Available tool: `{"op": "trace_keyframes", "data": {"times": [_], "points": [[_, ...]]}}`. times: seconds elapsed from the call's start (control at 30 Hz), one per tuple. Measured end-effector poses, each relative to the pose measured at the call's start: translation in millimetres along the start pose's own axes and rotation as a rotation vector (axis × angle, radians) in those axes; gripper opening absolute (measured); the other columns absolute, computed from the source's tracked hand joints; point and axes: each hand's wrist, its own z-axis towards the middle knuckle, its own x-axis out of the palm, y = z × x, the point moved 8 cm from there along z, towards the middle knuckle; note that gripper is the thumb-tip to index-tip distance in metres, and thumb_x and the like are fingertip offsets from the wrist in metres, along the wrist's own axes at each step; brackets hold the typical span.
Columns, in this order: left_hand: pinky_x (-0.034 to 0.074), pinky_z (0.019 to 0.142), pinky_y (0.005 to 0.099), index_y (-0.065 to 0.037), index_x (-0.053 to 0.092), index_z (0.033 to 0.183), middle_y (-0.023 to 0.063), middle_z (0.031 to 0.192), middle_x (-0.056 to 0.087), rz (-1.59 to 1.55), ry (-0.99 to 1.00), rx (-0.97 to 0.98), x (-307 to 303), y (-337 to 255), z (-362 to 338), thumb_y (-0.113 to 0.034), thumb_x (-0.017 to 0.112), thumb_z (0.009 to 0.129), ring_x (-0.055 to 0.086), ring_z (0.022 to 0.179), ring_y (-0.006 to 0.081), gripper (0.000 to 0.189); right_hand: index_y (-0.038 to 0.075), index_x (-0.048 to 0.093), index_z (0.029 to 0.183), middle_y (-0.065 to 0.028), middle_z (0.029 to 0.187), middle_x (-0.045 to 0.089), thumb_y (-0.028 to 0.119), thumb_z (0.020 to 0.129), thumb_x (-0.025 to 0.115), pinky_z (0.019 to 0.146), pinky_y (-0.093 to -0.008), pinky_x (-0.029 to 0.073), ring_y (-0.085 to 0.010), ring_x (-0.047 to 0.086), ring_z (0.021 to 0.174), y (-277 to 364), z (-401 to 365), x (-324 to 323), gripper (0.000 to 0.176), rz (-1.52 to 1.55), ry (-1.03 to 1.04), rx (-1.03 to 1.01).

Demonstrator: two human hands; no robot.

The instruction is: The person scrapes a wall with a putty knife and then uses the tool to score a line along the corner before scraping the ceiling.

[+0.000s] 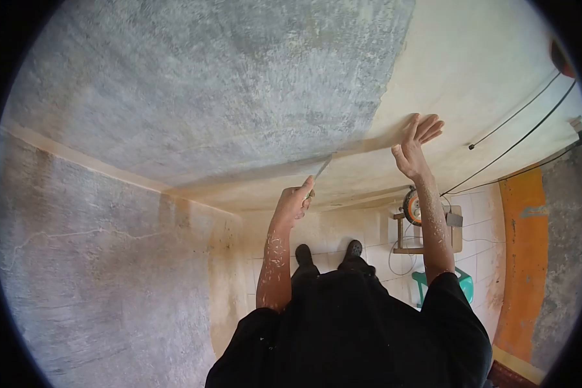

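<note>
From my seat, the left hand (295, 202) was wrapped tight around a scraper (321, 168). Its thin flat blade sat against the wall (207, 84), right where rough grey plaster met the smooth cream coat. The right hand (415, 145) lay open, fingers spread, palm on the cream. Both forearms were flecked white, and black cables (517, 139) ran just beyond.

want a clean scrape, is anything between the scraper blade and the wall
Nothing visible: the scraper in the left hand seems to meet the wall directly. The right hand rests flat beside it, apart.
</note>
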Motion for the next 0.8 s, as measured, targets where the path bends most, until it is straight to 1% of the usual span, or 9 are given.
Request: {"op": "trace_keyframes", "data": {"times": [0.1, 0.17, 0.27, 0.37, 0.5, 0.63, 0.7, 0.73, 0.8], "points": [[0.021, 0.033, 0.0205, -0.005, 0.057, 0.075, -0.0058, 0.053, 0.043, -0.032, -0.060, 0.018, -10.3, 8.0, -3.5, -0.054, 0.063, 0.085, 0.029, 0.036, 0.0031, 0.051, 0.005, -0.012, 0.148, -0.0310, 0.143, -0.035, 0.065, 0.093, 0.028, 0.099, -0.0640, -0.024, -0.0481, -0.041, 0.127, 1.3, -0.3, -0.4, 0.091, 0.040, 0.050, -0.007], [0.021, 0.033, 0.0205, -0.005, 0.057, 0.074, -0.0063, 0.052, 0.042, 0.007, -0.078, 0.056, -20.1, -3.2, -1.1, -0.054, 0.063, 0.085, 0.029, 0.035, 0.0031, 0.051, 0.006, -0.012, 0.148, -0.0308, 0.143, -0.035, 0.067, 0.093, 0.024, 0.100, -0.0641, -0.023, -0.0482, -0.040, 0.127, 2.0, 5.0, -4.7, 0.090, 0.045, 0.054, -0.009], [0.020, 0.034, 0.0208, -0.005, 0.058, 0.073, -0.0054, 0.051, 0.043, 0.010, -0.013, 0.043, -3.4, 1.3, 1.9, -0.053, 0.064, 0.086, 0.030, 0.037, 0.0030, 0.050, 0.007, -0.010, 0.149, -0.0295, 0.144, -0.033, 0.067, 0.093, 0.019, 0.102, -0.0630, -0.022, -0.0474, -0.039, 0.128, 7.4, 6.8, -8.4, 0.087, 0.036, 0.060, 0.004], [0.020, 0.034, 0.0209, -0.003, 0.058, 0.074, -0.0058, 0.050, 0.041, 0.045, -0.082, 0.051, -37.9, -1.4, -3.5, -0.053, 0.063, 0.086, 0.029, 0.037, 0.0028, 0.051, 0.009, -0.005, 0.150, -0.0269, 0.147, -0.029, 0.067, 0.093, 0.017, 0.105, -0.0599, -0.019, -0.0443, -0.035, 0.132, 10.7, 6.3, -15.2, 0.084, 0.049, 0.078, 0.059], [0.020, 0.033, 0.0195, -0.004, 0.058, 0.076, -0.0071, 0.050, 0.039, 0.080, 0.036, 0.057, -6.5, 2.5, 12.2, -0.057, 0.062, 0.085, 0.030, 0.036, 0.0027, 0.053, 0.013, 0.002, 0.152, -0.0213, 0.152, -0.023, 0.068, 0.092, 0.015, 0.109, -0.0562, -0.016, -0.0397, -0.029, 0.137, 17.9, -1.4, -24.8, 0.082, 0.082, 0.114, 0.130], [0.020, 0.035, 0.0214, -0.003, 0.060, 0.076, -0.0065, 0.050, 0.040, 0.097, -0.083, 0.047, -45.2, 9.3, 4.5, -0.056, 0.062, 0.086, 0.030, 0.038, 0.0032, 0.054, 0.016, 0.005, 0.152, -0.0175, 0.154, -0.020, 0.065, 0.094, 0.015, 0.111, -0.0556, -0.014, -0.0378, -0.026, 0.139, 19.2, -1.3, -25.0, 0.077, 0.080, 0.065, 0.146], [0.020, 0.036, 0.0218, -0.003, 0.060, 0.077, -0.0068, 0.050, 0.039, 0.128, -0.099, 0.020, -59.8, 5.9, 2.3, -0.056, 0.061, 0.086, 0.029, 0.038, 0.0033, 0.054, 0.015, 0.007, 0.152, -0.0175, 0.155, -0.016, 0.063, 0.095, 0.015, 0.111, -0.0558, -0.012, -0.0376, -0.023, 0.140, 18.2, 0.2, -29.7, 0.075, 0.055, 0.041, 0.132], [0.020, 0.036, 0.0219, -0.002, 0.061, 0.078, -0.0069, 0.050, 0.039, 0.159, -0.072, 0.017, -58.9, 4.0, 6.0, -0.056, 0.061, 0.086, 0.029, 0.038, 0.0034, 0.055, 0.015, 0.007, 0.152, -0.0174, 0.156, -0.014, 0.063, 0.095, 0.014, 0.112, -0.0559, -0.011, -0.0375, -0.022, 0.141, 19.5, -2.6, -29.9, 0.075, 0.048, 0.036, 0.128], [0.020, 0.036, 0.0220, -0.001, 0.062, 0.080, -0.0070, 0.050, 0.039, 0.182, -0.038, 0.014, -50.1, 2.9, 9.0, -0.057, 0.061, 0.086, 0.030, 0.038, 0.0033, 0.056, 0.014, 0.015, 0.151, -0.0185, 0.156, -0.002, 0.061, 0.096, 0.016, 0.113, -0.0545, -0.007, -0.0366, -0.010, 0.143, 22.3, -3.4, -36.8, 0.072, 0.040, -0.044, 0.097]]}}
